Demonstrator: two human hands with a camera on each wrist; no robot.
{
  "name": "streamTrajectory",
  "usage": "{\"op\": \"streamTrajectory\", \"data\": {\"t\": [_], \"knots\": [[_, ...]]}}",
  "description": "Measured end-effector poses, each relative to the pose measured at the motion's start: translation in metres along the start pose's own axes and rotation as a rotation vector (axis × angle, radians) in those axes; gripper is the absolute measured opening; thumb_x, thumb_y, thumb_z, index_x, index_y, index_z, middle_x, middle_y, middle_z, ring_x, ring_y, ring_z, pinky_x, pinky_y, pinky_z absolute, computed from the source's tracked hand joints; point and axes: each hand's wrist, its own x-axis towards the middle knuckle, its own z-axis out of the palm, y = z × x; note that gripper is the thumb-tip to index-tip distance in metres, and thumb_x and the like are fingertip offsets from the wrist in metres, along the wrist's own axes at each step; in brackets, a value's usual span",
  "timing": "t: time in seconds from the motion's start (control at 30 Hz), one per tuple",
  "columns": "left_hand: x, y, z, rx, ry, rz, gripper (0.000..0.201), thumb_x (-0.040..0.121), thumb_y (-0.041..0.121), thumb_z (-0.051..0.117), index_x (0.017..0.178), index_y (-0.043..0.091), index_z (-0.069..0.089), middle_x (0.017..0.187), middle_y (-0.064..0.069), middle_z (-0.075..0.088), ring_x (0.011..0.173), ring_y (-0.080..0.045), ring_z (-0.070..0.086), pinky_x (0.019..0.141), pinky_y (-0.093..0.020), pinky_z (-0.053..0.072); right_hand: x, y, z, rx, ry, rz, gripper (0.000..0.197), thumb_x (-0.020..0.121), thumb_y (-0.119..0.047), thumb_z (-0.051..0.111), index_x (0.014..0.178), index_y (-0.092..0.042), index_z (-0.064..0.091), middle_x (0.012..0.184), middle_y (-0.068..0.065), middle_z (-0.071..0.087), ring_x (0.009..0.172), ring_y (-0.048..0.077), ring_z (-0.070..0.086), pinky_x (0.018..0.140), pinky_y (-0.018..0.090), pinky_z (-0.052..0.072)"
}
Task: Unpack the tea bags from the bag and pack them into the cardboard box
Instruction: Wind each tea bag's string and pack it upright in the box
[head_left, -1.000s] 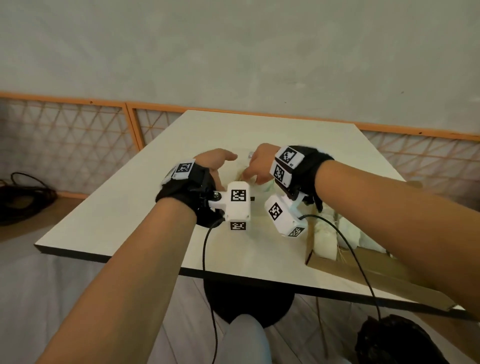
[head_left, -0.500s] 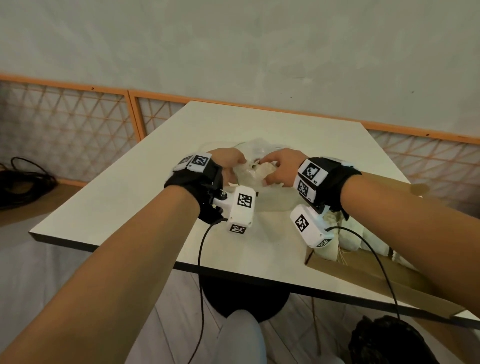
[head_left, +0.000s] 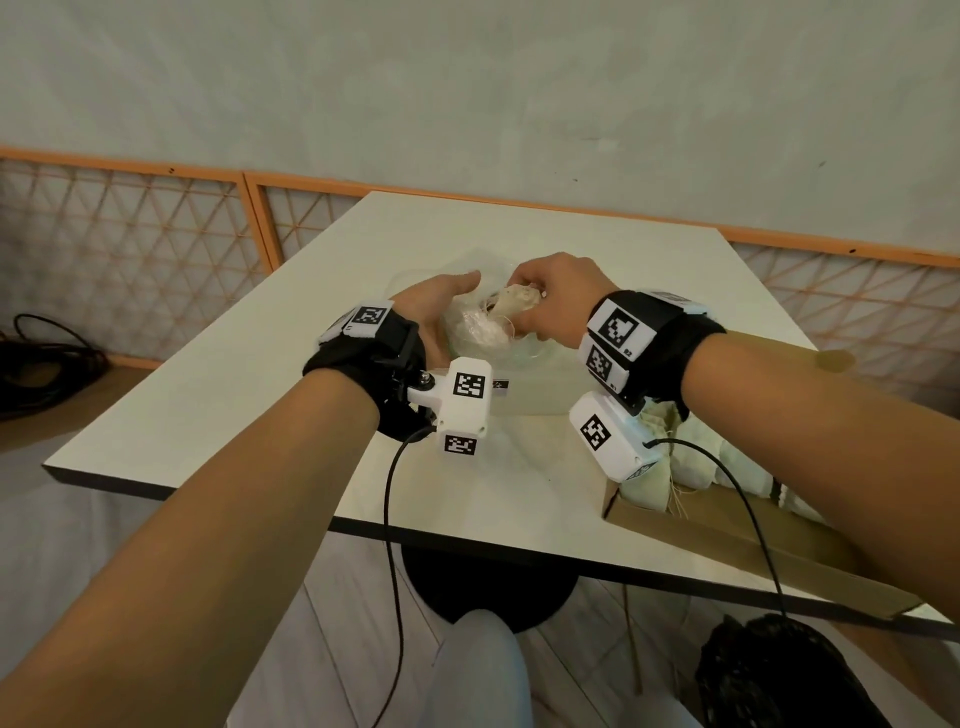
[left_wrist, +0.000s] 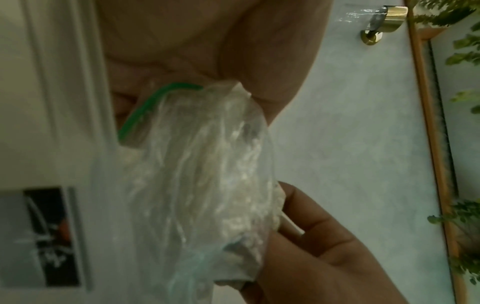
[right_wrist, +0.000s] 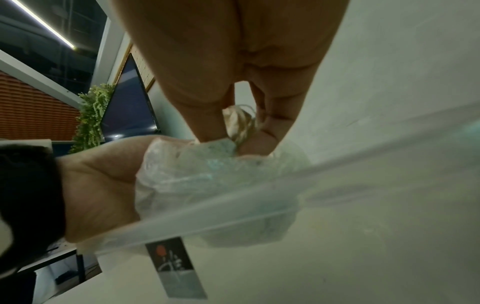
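From the head view, a crumpled clear plastic bag (head_left: 475, 325) sits above the pale bench (head_left: 260, 395), between both hands. The left hand (head_left: 434, 312) has its grip clamped on the bag's side; the right hand (head_left: 556, 296) pinches a beige tea bag (head_left: 514, 301) at the bag's mouth. The cardboard box (head_left: 727, 535), holding pale tea bags, lies at the bench's near right edge.

The left wrist view shows the bag's green zip strip (left_wrist: 153, 107).

The right wrist view shows string wound round the pinched tea bag.
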Motion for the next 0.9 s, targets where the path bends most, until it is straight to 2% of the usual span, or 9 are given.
{"op": "streamTrajectory", "data": {"t": [0.13, 0.27, 0.37, 0.47, 0.57, 0.67, 0.77, 0.83, 0.9], "knots": [[0.007, 0.005, -0.002, -0.041, 0.047, -0.059, 0.056, 0.095, 0.044, 0.049, 0.134, 0.004, 0.047, 0.121, -0.016, 0.062, 0.088, -0.032, 0.068, 0.051, -0.040, 0.057, -0.004, 0.002, -0.003, 0.053, 0.077, -0.091, 0.016, 0.076, -0.009, 0.069, 0.090, -0.015, 0.069, 0.088, 0.000, 0.059, 0.079, 0.015, 0.051, 0.062, 0.019, 0.039], [0.003, 0.005, 0.002, -0.100, -0.121, -0.084, 0.066, 0.086, 0.050, 0.062, 0.131, 0.003, 0.049, 0.116, -0.017, 0.065, 0.080, -0.032, 0.072, 0.059, -0.044, 0.057, -0.005, -0.002, -0.001, 0.073, 0.001, -0.115, 0.029, 0.080, -0.005, 0.056, 0.101, -0.019, 0.071, 0.090, 0.001, 0.066, 0.085, 0.015, 0.058, 0.077, 0.023, 0.045], [-0.004, 0.003, 0.007, -0.038, -0.263, -0.064, 0.036, 0.094, 0.036, 0.054, 0.109, 0.005, 0.062, 0.098, -0.012, 0.068, 0.077, -0.024, 0.070, 0.064, -0.034, 0.059, -0.003, -0.001, -0.001, 0.089, -0.038, -0.101, 0.027, 0.081, -0.006, 0.058, 0.103, -0.016, 0.070, 0.089, 0.001, 0.065, 0.084, 0.015, 0.056, 0.077, 0.026, 0.045], [-0.009, 0.002, 0.006, -0.034, -0.190, -0.065, 0.022, 0.098, 0.006, 0.040, 0.090, -0.001, 0.059, 0.092, -0.015, 0.063, 0.083, -0.026, 0.061, 0.087, -0.036, 0.052, -0.001, 0.005, -0.008, 0.289, -0.018, -0.034, 0.014, 0.080, -0.004, 0.060, 0.087, -0.016, 0.065, 0.081, -0.001, 0.065, 0.074, 0.015, 0.060, 0.078, 0.033, 0.051], [-0.008, 0.000, 0.005, -0.026, -0.125, -0.041, 0.027, 0.096, -0.001, 0.035, 0.082, -0.005, 0.058, 0.095, -0.018, 0.062, 0.092, -0.031, 0.057, 0.106, -0.046, 0.036, 0.003, 0.012, -0.018, 0.288, 0.041, -0.003, 0.023, 0.081, 0.002, 0.055, 0.075, -0.019, 0.063, 0.075, -0.002, 0.064, 0.075, 0.021, 0.067, 0.078, 0.035, 0.056], [-0.009, -0.002, 0.009, -0.004, -0.080, -0.063, 0.023, 0.093, 0.000, 0.035, 0.094, -0.001, 0.058, 0.115, -0.021, 0.060, 0.106, -0.033, 0.059, 0.101, -0.047, 0.041, 0.005, 0.013, -0.019, -0.110, -0.060, -0.051, 0.018, 0.082, -0.007, 0.059, 0.096, -0.016, 0.068, 0.088, -0.003, 0.062, 0.082, 0.016, 0.060, 0.076, 0.024, 0.046], [-0.009, -0.003, 0.010, 0.003, -0.025, -0.046, 0.028, 0.092, -0.001, 0.033, 0.094, -0.002, 0.061, 0.100, -0.018, 0.064, 0.079, -0.031, 0.065, 0.073, -0.040, 0.054, 0.009, 0.009, -0.012, -0.352, -0.129, -0.123, 0.037, 0.082, -0.016, 0.062, 0.119, -0.015, 0.061, 0.112, 0.005, 0.058, 0.101, 0.023, 0.057, 0.081, 0.026, 0.042], [-0.009, -0.002, 0.009, 0.028, -0.003, -0.056, 0.032, 0.093, 0.004, 0.035, 0.117, -0.003, 0.055, 0.119, -0.021, 0.061, 0.093, -0.033, 0.063, 0.084, -0.044, 0.051, 0.011, 0.008, -0.009, -0.378, -0.144, -0.143, 0.046, 0.081, -0.017, 0.064, 0.126, -0.015, 0.055, 0.119, 0.010, 0.052, 0.105, 0.026, 0.055, 0.088, 0.031, 0.044], [-0.009, -0.001, 0.009, 0.058, 0.009, -0.053, 0.031, 0.094, 0.005, 0.035, 0.119, -0.004, 0.052, 0.120, -0.021, 0.059, 0.091, -0.032, 0.061, 0.084, -0.040, 0.051, 0.011, 0.008, -0.008, -0.408, -0.162, -0.148, 0.054, 0.080, -0.019, 0.065, 0.131, -0.015, 0.049, 0.123, 0.013, 0.049, 0.107, 0.028, 0.053, 0.090, 0.033, 0.043]]}}
